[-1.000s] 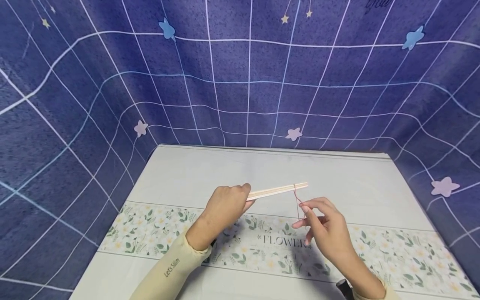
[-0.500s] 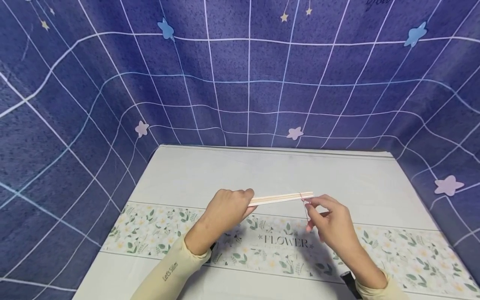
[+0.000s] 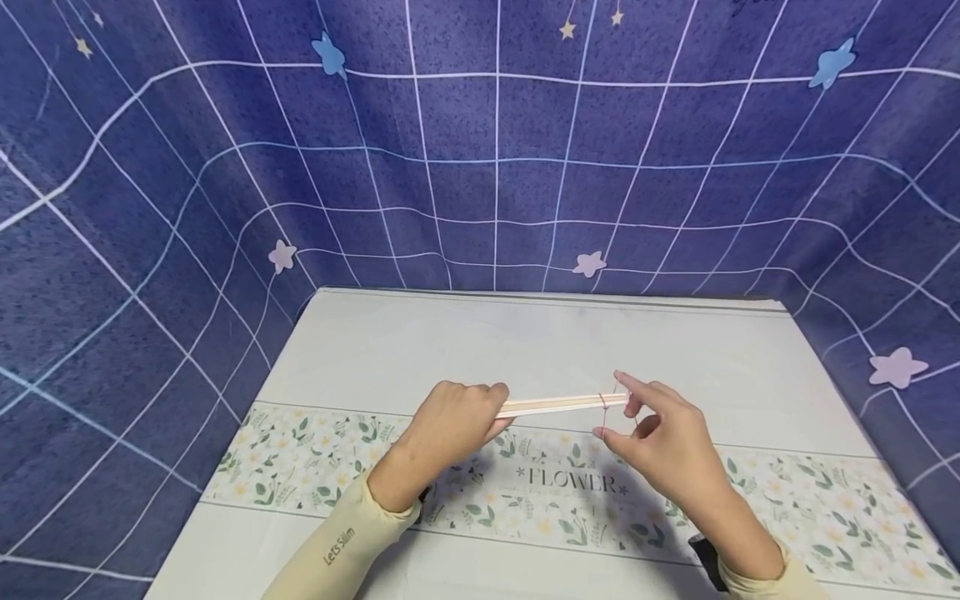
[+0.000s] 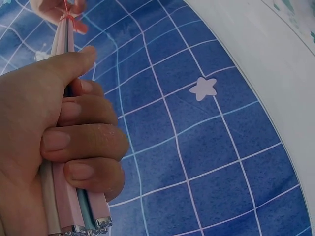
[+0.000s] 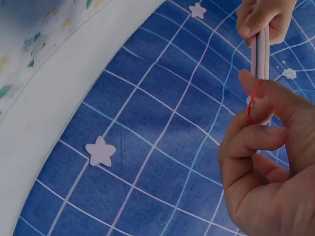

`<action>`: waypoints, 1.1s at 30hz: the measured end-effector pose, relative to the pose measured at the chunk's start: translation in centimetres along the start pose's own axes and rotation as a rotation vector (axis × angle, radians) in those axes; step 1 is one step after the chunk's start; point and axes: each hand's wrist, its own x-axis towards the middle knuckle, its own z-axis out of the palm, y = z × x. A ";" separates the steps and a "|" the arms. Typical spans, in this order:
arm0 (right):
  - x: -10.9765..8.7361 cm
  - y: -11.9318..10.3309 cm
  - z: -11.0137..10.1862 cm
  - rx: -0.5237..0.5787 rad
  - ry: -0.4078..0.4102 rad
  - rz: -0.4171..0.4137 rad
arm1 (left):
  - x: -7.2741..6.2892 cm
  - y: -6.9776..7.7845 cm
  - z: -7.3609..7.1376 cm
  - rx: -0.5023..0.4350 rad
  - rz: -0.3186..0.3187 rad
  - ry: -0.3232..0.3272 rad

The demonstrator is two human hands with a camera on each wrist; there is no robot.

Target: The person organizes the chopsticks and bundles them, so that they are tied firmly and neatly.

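Note:
My left hand (image 3: 453, 421) grips a bundle of chopsticks (image 3: 558, 406), its fingers wrapped round them near one end. Pink, beige and teal sticks show in the left wrist view, with silvery patterned ends (image 4: 93, 229) below the fist. A thin red rubber band (image 3: 604, 403) circles the bundle close to its other end. My right hand (image 3: 667, 442) is at that end, holding a loop of the band stretched between spread thumb and index finger. In the right wrist view the band (image 5: 252, 107) runs taut over the bent fingers; the stick tips are partly hidden there.
Beneath the hands lies a white table cover (image 3: 450, 342) with a floral strip (image 3: 315, 458) lettered "FLOWER". A blue gridded curtain (image 3: 465, 192) with star shapes surrounds the back and sides.
The chopstick tips have dropped slightly and shifted right, close to my right hand. The right thumb and index finger have gone from pinching the band to spreading it around the tips.

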 end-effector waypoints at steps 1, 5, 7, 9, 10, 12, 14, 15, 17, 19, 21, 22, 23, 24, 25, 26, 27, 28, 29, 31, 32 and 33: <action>0.0 0.0 0.0 -0.023 -0.005 -0.011 | 0.0 0.0 0.0 0.001 0.002 -0.001; 0.0 -0.3 -0.1 -0.137 0.001 -0.068 | -0.1 0.0 0.2 0.004 0.006 -0.010; -0.1 -0.6 0.0 -0.205 0.030 -0.099 | 0.0 0.0 0.3 0.002 0.006 -0.016; -0.2 -0.9 0.0 -0.279 0.064 -0.132 | 0.0 0.1 0.4 0.002 0.008 -0.024; -0.3 -1.1 0.1 -0.314 0.078 -0.147 | 0.0 0.1 0.4 -0.001 0.008 -0.027; -0.5 -1.4 0.2 -0.365 0.097 -0.165 | 0.1 0.2 0.5 -0.006 0.003 -0.031; -0.7 -1.7 0.3 -0.399 0.100 -0.174 | 0.2 0.2 0.5 -0.009 -0.004 -0.036; -0.8 -1.7 0.4 -0.406 0.097 -0.175 | 0.3 0.3 0.5 -0.009 -0.006 -0.038; -1.0 -1.7 0.9 -0.409 0.098 -0.189 | 0.5 0.3 0.5 0.000 -0.009 -0.041; -1.2 -1.6 1.5 -0.417 0.103 -0.212 | 0.7 0.4 0.4 0.011 -0.005 -0.040; -1.4 -1.5 2.0 -0.423 0.116 -0.243 | 0.9 0.4 0.3 0.027 -0.004 -0.036; -1.5 -1.4 2.3 -0.426 0.127 -0.260 | 0.9 0.4 0.2 0.031 -0.006 -0.032; -1.6 -1.4 2.4 -0.428 0.138 -0.271 | 1.0 0.4 0.1 0.033 -0.009 -0.029; -1.7 -1.4 2.6 -0.425 0.150 -0.280 | 1.1 0.4 0.0 0.034 -0.011 -0.025; -1.7 -1.4 2.7 -0.419 0.167 -0.292 | 1.1 0.4 -0.1 0.036 -0.013 -0.021; -1.7 -1.3 2.7 -0.410 0.187 -0.303 | 1.2 0.4 -0.1 0.035 -0.016 -0.019; -1.7 -1.3 2.8 -0.398 0.210 -0.316 | 1.1 0.4 -0.1 0.033 -0.018 -0.017; -1.7 -1.3 2.8 -0.383 0.233 -0.330 | 1.1 0.5 -0.2 0.031 -0.018 -0.019; -1.7 -1.2 2.8 -0.366 0.254 -0.345 | 1.0 0.5 -0.2 0.030 -0.017 -0.024; -1.7 -1.2 2.9 -0.339 0.283 -0.368 | 0.9 0.7 -0.2 0.025 -0.017 -0.031; -1.7 -1.2 2.9 -0.331 0.292 -0.373 | 0.8 0.7 -0.2 0.019 -0.017 -0.035; -1.7 -1.2 2.9 -0.328 0.295 -0.374 | 0.7 0.8 -0.2 0.014 -0.017 -0.037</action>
